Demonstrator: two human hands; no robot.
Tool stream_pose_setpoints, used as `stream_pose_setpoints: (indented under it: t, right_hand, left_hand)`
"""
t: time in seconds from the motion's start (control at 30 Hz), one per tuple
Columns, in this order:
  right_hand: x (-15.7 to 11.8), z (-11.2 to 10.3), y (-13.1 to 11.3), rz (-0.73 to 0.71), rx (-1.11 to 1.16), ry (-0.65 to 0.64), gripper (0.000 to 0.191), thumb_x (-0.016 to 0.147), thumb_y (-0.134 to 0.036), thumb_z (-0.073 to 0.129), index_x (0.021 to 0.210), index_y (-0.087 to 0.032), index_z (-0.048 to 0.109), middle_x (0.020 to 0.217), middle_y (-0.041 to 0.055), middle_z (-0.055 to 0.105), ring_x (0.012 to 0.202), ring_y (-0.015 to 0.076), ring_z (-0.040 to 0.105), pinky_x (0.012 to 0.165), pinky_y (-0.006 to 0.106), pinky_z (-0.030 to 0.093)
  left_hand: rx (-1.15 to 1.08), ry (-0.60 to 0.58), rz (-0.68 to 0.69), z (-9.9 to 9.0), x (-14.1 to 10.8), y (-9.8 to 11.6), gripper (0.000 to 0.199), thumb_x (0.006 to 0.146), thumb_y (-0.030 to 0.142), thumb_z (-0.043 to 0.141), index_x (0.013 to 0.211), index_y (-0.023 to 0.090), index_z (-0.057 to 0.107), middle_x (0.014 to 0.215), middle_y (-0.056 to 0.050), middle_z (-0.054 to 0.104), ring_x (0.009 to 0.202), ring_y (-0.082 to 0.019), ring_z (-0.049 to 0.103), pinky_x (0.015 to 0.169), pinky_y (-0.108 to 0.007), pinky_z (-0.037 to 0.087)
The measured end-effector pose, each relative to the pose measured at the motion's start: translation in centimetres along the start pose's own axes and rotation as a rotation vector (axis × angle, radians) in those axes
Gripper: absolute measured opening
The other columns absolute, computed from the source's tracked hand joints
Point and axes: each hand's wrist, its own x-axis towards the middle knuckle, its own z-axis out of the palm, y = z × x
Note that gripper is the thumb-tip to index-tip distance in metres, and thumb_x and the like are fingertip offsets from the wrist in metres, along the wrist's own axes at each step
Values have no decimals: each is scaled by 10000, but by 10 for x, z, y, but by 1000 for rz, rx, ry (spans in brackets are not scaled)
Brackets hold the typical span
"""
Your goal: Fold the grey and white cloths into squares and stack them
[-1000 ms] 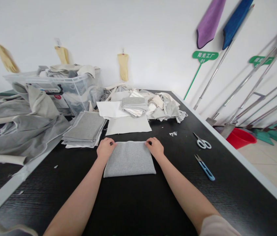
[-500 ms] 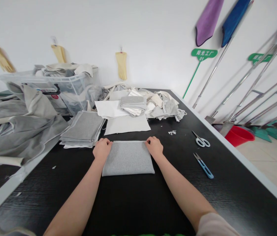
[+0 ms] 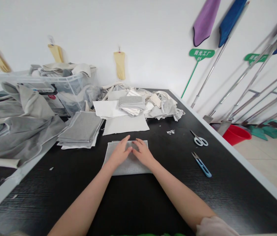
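A folded grey cloth [image 3: 130, 167] lies flat on the black table in front of me. Over its middle are both hands, close together with thumbs near each other. My left hand [image 3: 121, 151] rests on the cloth with its fingers spread and holds nothing. My right hand [image 3: 143, 152] is likewise on the cloth, fingers apart and nothing gripped. Beyond them lie white cloth pieces [image 3: 126, 124] with a small folded grey stack [image 3: 131, 102] on top. To the left is a neat stack of grey cloths [image 3: 81, 127].
White-handled scissors [image 3: 199, 140] and blue thread snips [image 3: 202, 165] lie at the right. Loose grey fabric [image 3: 17, 127] and a clear plastic box [image 3: 71, 93] stand at the left. Scraps [image 3: 165, 106] are heaped at the back. A red bucket [image 3: 236, 134] is beyond the table's right edge.
Both hands have left the cloth's far corners and come together over its middle. Their pinched fingers have opened. The view has shifted slightly.
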Motion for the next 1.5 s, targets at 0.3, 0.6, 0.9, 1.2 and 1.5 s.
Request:
stream_pose_setpoints:
  t: [0.3, 0.6, 0.9, 1.2, 1.5]
  right_hand:
    - [-10, 12, 7, 22, -346, -161, 533, 792, -455, 243, 1267, -216, 216, 1335, 30, 195, 1211, 176, 156, 971, 375, 86]
    - [-41, -8, 22, 105, -353, -202, 554, 772, -518, 236, 1271, -288, 164, 1352, 2, 122, 1221, 207, 110, 950, 439, 89]
    - [-56, -10, 19, 273, -236, -210, 732, 717, -448, 405, 1296, -192, 37, 1315, 91, 241, 1209, 227, 159, 943, 402, 116]
    - [-28, -23, 21, 319, -85, -138, 854, 628, -160, 498, 1275, -300, -42, 1082, -27, 532, 1000, 148, 451, 852, 298, 260]
    - [-20, -35, 51, 466, -344, 130, 597, 691, -304, 494, 1227, -335, 233, 1047, -1, 544, 974, 195, 435, 867, 425, 180]
  left_hand:
    - [446, -152, -65, 14, -15, -8, 507, 781, 442, 265, 1243, 232, 287, 1324, -22, 225, 1212, -199, 166, 973, -392, 90]
    - [490, -83, -161, 8, -23, -22, 527, 759, 491, 263, 1240, 277, 278, 1336, -23, 196, 1213, -229, 144, 950, -438, 110]
    - [472, 143, -434, -5, -15, -40, 561, 760, 371, 320, 1259, 132, 224, 1187, -132, 415, 1093, -259, 345, 872, -405, 267]
    - [125, -41, -444, -26, 7, -55, 835, 622, 334, 516, 1287, 107, 65, 1081, -140, 469, 927, -226, 488, 743, -294, 376]
    - [-331, -478, -446, -40, -22, -36, 509, 591, 341, 530, 1055, 148, 446, 730, -26, 544, 487, -98, 500, 382, -199, 387]
